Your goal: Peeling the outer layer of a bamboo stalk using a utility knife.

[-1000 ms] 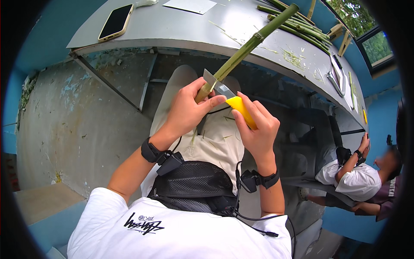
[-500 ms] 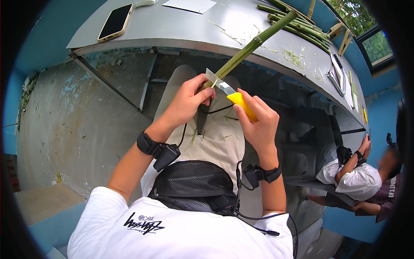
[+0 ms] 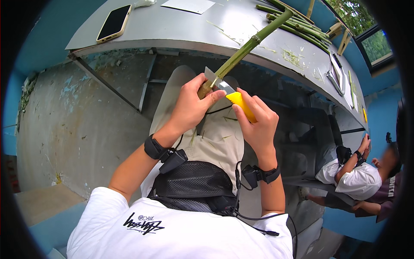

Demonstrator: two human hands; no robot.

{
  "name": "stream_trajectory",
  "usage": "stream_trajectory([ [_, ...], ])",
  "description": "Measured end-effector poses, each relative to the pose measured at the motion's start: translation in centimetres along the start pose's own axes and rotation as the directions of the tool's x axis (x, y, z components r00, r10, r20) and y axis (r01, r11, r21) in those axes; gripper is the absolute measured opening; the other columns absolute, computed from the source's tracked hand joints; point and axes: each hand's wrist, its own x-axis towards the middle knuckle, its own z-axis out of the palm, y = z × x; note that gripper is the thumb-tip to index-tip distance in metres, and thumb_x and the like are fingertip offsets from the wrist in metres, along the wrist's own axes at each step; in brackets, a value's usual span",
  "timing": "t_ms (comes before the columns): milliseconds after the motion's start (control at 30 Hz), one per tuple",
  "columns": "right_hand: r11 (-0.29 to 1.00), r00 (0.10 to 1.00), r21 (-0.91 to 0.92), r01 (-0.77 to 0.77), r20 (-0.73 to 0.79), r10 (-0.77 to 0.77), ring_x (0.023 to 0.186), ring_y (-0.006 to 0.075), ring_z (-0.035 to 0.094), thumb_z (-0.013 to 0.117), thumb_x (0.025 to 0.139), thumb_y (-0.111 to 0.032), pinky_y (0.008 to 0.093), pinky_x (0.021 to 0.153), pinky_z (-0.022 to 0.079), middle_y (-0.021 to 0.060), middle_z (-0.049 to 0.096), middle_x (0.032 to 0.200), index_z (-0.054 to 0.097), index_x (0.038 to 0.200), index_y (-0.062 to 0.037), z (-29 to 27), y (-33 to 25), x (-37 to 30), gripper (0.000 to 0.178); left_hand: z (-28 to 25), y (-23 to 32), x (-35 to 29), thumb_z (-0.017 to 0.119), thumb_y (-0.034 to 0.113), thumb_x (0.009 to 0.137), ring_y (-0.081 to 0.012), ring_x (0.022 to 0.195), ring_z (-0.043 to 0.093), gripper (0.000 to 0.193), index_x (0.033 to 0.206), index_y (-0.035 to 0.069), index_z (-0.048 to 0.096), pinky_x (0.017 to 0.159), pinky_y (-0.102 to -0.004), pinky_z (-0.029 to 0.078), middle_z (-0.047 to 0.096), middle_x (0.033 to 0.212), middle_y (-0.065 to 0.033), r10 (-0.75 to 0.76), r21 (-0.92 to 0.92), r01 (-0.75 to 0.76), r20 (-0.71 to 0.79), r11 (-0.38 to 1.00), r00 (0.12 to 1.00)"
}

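Observation:
My left hand (image 3: 189, 103) is closed around the near end of a green bamboo stalk (image 3: 246, 50). The stalk slants away to the upper right over the table edge; whether it rests on the edge I cannot tell. In my right hand (image 3: 261, 125) is a utility knife (image 3: 239, 103) with a yellow handle. Its extended metal blade lies across the stalk, just above my left fingers. My left thumb presses near the base of the blade. A pale strip, cut or peeled, shows on the bamboo by the blade.
Beyond my knees stands a grey table (image 3: 172, 28) bearing a phone (image 3: 114, 23), a white sheet (image 3: 188, 5), bamboo shavings (image 3: 292, 57) and a bundle of bamboo stalks (image 3: 302, 28). A metal-framed tool (image 3: 335, 78) lies at its right. Another person (image 3: 360, 177) sits at the far right.
My left hand has shifted slightly, its thumb now against the knife near the blade's base. The bamboo's far end has tipped a little left. The knife has barely moved.

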Motion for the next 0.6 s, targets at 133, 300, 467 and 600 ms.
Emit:
stream_trajectory([
  [133,1.0,1.0,-0.016,-0.021,-0.02,0.02,0.057,0.0239,0.062,0.085,0.088,-0.019,0.0341,0.054,0.049,0.0045,0.066,0.081,0.078,0.129,-0.013,0.0,-0.5,0.0,0.042,0.1,1.4,-0.3,0.086,0.028,0.096,-0.0032,0.073,0.05,0.031,0.098,0.003,0.067,0.064,-0.0248,0.043,0.059,0.077,0.0045,-0.014,0.123,0.022,-0.068,0.992,0.998],
  [300,0.999,0.999,-0.032,-0.015,-0.036,0.014,0.056,0.0234,0.061,0.085,0.088,-0.018,0.0339,0.053,0.049,0.0045,0.065,0.08,0.078,0.13,-0.0126,-0.4,-1.2,0.2,0.043,-0.1,2.6,-0.3,0.091,0.039,0.09,-0.005,0.062,0.044,0.042,0.09,0.005,0.066,0.056,-0.027,0.036,0.052,0.063,0.0044,0.022,0.329,0.028,-0.148,0.944,0.989],
  [467,0.997,0.998,-0.079,-0.013,-0.061,0.009,0.055,0.0231,0.061,0.085,0.088,-0.018,0.0339,0.053,0.049,0.0044,0.065,0.081,0.078,0.131,-0.0127,-0.7,-1.8,0.2,0.044,0.0,3.0,-0.4,0.092,0.046,0.086,-0.0065,0.058,0.042,0.05,0.083,0.005,0.063,0.054,-0.0285,0.035,0.05,0.059,0.0035,0.03,0.382,0.044,-0.186,0.923,0.982],
  [600,0.993,0.997,-0.12,-0.013,-0.077,0.004,0.055,0.0233,0.061,0.085,0.088,-0.018,0.0341,0.054,0.049,0.0042,0.066,0.081,0.077,0.132,-0.0132,-0.5,-2.1,-0.1,0.045,-0.3,2.6,-0.5,0.092,0.048,0.085,-0.007,0.058,0.041,0.053,0.081,0.005,0.063,0.053,-0.0296,0.034,0.049,0.059,0.0031,0.014,0.396,0.059,-0.179,0.916,0.984],
])
